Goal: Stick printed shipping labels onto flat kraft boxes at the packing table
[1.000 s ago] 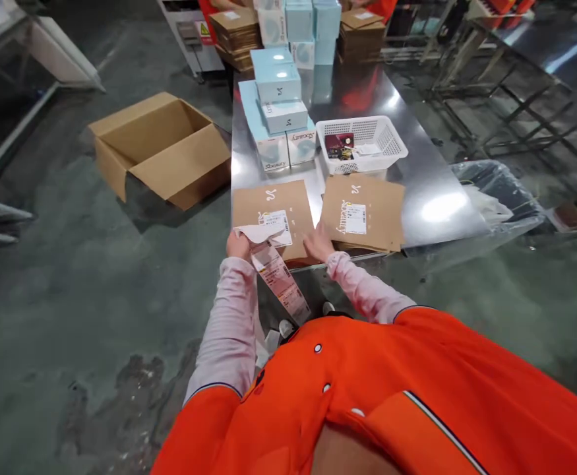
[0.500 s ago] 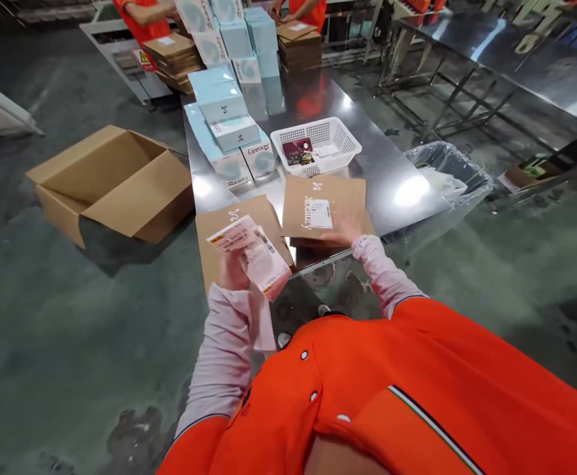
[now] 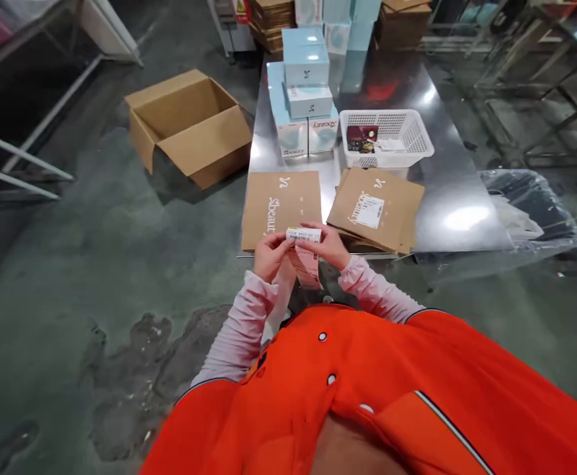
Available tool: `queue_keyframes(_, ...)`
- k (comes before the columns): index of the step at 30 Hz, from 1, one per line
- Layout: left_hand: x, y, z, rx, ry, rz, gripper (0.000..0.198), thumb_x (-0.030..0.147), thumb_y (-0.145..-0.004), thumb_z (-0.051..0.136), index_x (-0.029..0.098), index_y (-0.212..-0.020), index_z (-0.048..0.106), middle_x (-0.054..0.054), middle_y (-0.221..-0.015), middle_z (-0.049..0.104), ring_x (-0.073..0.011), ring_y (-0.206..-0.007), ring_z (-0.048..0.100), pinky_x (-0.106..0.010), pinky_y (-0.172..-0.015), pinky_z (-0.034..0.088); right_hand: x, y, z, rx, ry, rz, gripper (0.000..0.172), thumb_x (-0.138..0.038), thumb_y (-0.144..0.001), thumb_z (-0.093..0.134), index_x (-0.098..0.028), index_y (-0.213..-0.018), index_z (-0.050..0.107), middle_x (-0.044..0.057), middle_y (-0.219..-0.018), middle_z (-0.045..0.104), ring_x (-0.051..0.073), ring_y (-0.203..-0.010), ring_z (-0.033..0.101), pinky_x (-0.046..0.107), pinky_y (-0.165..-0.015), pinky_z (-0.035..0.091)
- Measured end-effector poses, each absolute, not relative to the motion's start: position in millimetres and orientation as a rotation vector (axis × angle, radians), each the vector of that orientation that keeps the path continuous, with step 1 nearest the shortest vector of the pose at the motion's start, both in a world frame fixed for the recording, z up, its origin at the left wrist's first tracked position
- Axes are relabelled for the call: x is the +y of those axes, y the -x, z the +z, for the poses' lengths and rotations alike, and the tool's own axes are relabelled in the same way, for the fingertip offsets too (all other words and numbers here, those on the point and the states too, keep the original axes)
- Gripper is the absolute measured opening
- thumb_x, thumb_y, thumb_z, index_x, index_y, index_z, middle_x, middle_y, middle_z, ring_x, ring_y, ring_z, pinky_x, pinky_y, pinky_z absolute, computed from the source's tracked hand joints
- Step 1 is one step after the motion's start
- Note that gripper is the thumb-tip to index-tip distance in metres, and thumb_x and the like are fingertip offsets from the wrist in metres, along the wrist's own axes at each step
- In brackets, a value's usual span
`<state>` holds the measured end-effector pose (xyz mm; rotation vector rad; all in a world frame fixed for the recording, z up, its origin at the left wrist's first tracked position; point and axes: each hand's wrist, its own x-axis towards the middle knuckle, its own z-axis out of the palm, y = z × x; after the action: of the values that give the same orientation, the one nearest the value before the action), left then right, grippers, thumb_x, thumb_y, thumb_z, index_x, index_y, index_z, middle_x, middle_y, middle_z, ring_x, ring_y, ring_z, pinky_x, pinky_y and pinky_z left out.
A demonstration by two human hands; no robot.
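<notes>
Both hands meet in front of me at the table's near edge, on a strip of printed shipping labels (image 3: 306, 267). My left hand (image 3: 269, 257) pinches the strip's upper left corner between thumb and fingers. From the other side my right hand (image 3: 330, 248) grips the top edge, which is bent over toward me. The strip's lower part hangs below the fingers. Just beyond my hands lies a flat brown cardboard mailer (image 3: 288, 198) with white lettering. To its right is a small stack of similar mailers (image 3: 392, 204), and the top one bears a white label (image 3: 370, 212).
A white perforated basket (image 3: 411, 135) with cards and papers stands behind the mailers. Light blue boxes (image 3: 305, 56) are piled at its left on the metal table (image 3: 456, 191). An open carton (image 3: 189, 125) sits on the floor at left, a plastic-lined bin (image 3: 530, 204) at right.
My right hand has left the right-hand mailer stack and come to the label strip. My left hand has turned the strip in front of me. The view has swung left and down.
</notes>
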<state>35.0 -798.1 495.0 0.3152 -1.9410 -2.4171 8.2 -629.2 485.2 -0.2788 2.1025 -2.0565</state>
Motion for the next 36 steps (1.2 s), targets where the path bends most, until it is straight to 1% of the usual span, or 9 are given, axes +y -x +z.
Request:
queue_keyframes(4,-795.6,-42.4,484.7,-1.748,-0.371,-2.531,0.055,0.043,-0.049,0.091,0.016,-0.092,0.070,-0.003,-0.080,0.072,-0.0146,-0.072,0.064,-0.027,-0.073,0.051,-635.8,6.8,501.4,2.260,0.429,-1.876,0.037,-0.046,-0.072,0.078,-0.014,-0.091,0.078,0.008,-0.091,0.076,0.021,-0.084,0.071,0.032,-0.078,0.056)
queue_keyframes(7,-794.2,-46.8,478.3,-1.834,-0.427,-2.367,0.045,0.050,-0.054,0.086,0.014,-0.074,0.069,-0.003,-0.071,0.069,-0.0130,-0.065,0.060,-0.025,-0.065,0.048,-642.1,3.9,503.5,2.405,0.481,-1.777,0.024,-0.038,-0.076,0.076,-0.016,-0.085,0.079,0.006,-0.083,0.076,0.019,-0.076,0.069,0.029,-0.071,0.054)
queue_keyframes(11,-794.5,-42.7,467.0,-1.767,-0.613,-2.082,0.052,0.056,-0.057,0.082,0.017,-0.049,0.048,0.005,-0.046,0.046,-0.0065,-0.047,0.040,-0.020,-0.049,0.034,-654.7,5.0,496.6,2.446,0.507,-1.715,0.022,-0.038,-0.080,0.074,-0.017,-0.084,0.078,0.005,-0.079,0.075,0.017,-0.071,0.067,0.027,-0.067,0.052)
queue_keyframes(16,-807.3,-28.2,438.9,-1.728,-0.673,-2.506,0.055,0.043,-0.043,0.092,0.013,-0.082,0.069,-0.005,-0.078,0.072,-0.0140,-0.065,0.062,-0.026,-0.065,0.049,-681.0,66.1,471.1,2.575,0.549,-1.579,0.015,-0.030,-0.073,0.079,-0.015,-0.077,0.077,0.008,-0.099,0.069,0.019,-0.094,0.065,0.032,-0.091,0.051)
queue_keyframes(21,-817.4,-50.6,401.9,-1.749,-0.917,-2.657,0.063,0.041,-0.034,0.096,0.011,-0.083,0.071,-0.009,-0.081,0.073,-0.0221,-0.074,0.067,-0.038,-0.078,0.054,-703.7,150.7,438.7,2.829,0.338,-1.255,0.022,-0.028,-0.074,0.077,-0.012,-0.090,0.077,0.013,-0.127,0.057,0.023,-0.120,0.054,0.034,-0.110,0.039)
queue_keyframes(26,-818.8,-121.2,391.7,-1.907,-0.972,-2.495,0.031,0.043,-0.088,0.070,0.015,-0.101,0.069,-0.008,-0.097,0.071,-0.0198,-0.090,0.068,-0.038,-0.082,0.057,-718.5,173.0,425.0,2.983,0.518,-0.641,0.088,-0.050,-0.076,0.075,-0.015,-0.150,0.042,0.018,-0.155,0.035,0.038,-0.141,0.033,0.059,-0.116,0.025)
queue_keyframes(30,-840.5,-140.0,405.7,-1.911,-1.014,-2.444,0.038,0.048,-0.084,0.071,0.015,-0.102,0.069,-0.008,-0.094,0.072,-0.0205,-0.085,0.069,-0.036,-0.078,0.057,-722.3,125.6,415.4,2.810,1.120,-0.333,0.081,-0.055,-0.091,0.054,-0.007,-0.153,0.035,0.020,-0.162,0.021,0.037,-0.152,0.012,0.065,-0.119,-0.001)
queue_keyframes(34,-873.0,-85.0,417.9,-1.762,-0.984,-2.330,0.061,0.054,-0.055,0.085,0.011,-0.095,0.071,-0.011,-0.086,0.074,-0.0245,-0.075,0.069,-0.034,-0.069,0.056,-693.8,46.3,409.5,2.390,1.657,-0.417,0.072,-0.052,-0.091,0.053,-0.006,-0.146,0.047,0.020,-0.158,0.031,0.033,-0.151,0.020,0.054,-0.124,0.007)
queue_keyframes(36,-885.0,-40.4,420.6,-1.790,-0.961,-2.192,0.056,0.055,-0.061,0.078,0.010,-0.094,0.071,-0.013,-0.091,0.074,-0.0256,-0.079,0.069,-0.035,-0.071,0.056,-671.9,23.7,410.3,2.256,1.724,-0.549,0.054,-0.046,-0.096,0.046,-0.011,-0.137,0.058,0.015,-0.151,0.045,0.026,-0.145,0.035,0.045,-0.124,0.020)
